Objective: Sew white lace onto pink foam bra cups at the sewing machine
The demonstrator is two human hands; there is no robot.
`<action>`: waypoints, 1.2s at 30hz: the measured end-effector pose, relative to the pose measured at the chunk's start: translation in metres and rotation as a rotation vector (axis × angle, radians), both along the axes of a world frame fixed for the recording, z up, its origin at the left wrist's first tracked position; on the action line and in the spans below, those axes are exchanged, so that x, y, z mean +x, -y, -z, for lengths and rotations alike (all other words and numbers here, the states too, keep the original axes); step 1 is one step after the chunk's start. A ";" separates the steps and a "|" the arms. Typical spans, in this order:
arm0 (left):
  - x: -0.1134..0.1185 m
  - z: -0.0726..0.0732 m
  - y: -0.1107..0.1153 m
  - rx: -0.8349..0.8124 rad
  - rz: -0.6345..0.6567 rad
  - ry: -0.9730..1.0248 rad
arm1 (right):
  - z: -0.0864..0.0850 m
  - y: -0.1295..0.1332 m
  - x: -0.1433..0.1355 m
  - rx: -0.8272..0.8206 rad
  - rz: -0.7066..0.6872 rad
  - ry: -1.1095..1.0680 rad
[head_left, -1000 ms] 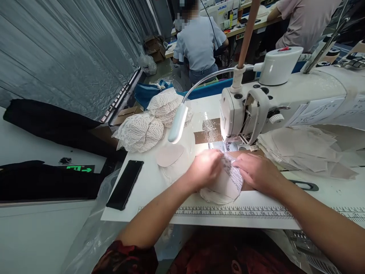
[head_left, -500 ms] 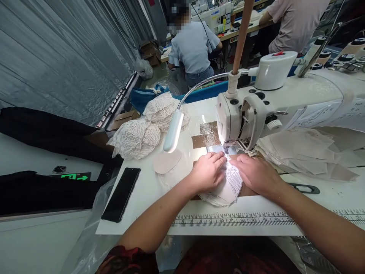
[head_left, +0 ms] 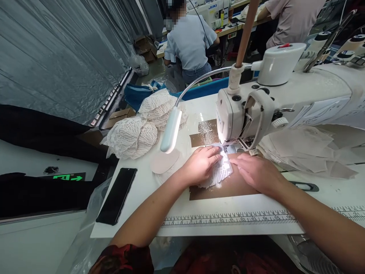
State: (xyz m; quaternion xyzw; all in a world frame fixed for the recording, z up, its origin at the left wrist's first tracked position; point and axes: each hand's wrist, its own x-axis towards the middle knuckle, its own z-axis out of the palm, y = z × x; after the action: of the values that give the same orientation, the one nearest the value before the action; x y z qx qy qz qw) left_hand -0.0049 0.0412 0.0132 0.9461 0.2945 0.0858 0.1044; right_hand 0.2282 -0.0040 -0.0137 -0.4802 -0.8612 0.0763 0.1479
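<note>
left hand (head_left: 201,165) toward two o'clock, right hand (head_left: 256,171) toward ten, both unclenched, left pressing white, patterned, straight-edged lace piece (head_left: 222,170)

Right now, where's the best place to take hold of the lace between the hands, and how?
I'd pinch the lace by its near right corner, coming from the table's front edge. That corner lies uncovered on the brown sheet, away from the machine's needle end, while the left hand covers the left part and the right hand's fingertips sit near the upper right edge.
</note>
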 end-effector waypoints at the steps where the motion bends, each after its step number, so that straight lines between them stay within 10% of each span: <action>1: 0.001 0.000 0.004 0.004 -0.016 0.033 | 0.001 0.000 0.003 0.000 0.015 -0.021; 10: 0.012 0.016 0.016 -0.033 -0.132 0.118 | -0.007 -0.001 0.006 -0.018 0.042 -0.056; 16: 0.005 0.013 0.015 -0.189 -0.178 0.265 | -0.003 0.000 0.005 0.007 -0.180 -0.068; 36: 0.000 0.013 0.023 0.052 0.094 -0.054 | 0.005 0.007 0.011 0.087 -0.306 -0.007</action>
State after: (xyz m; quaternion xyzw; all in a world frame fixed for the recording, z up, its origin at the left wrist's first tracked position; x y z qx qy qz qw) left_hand -0.0050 0.0186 0.0005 0.9632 0.2500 0.0630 0.0758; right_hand 0.2394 -0.0110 -0.0185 -0.3361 -0.9264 0.0622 0.1580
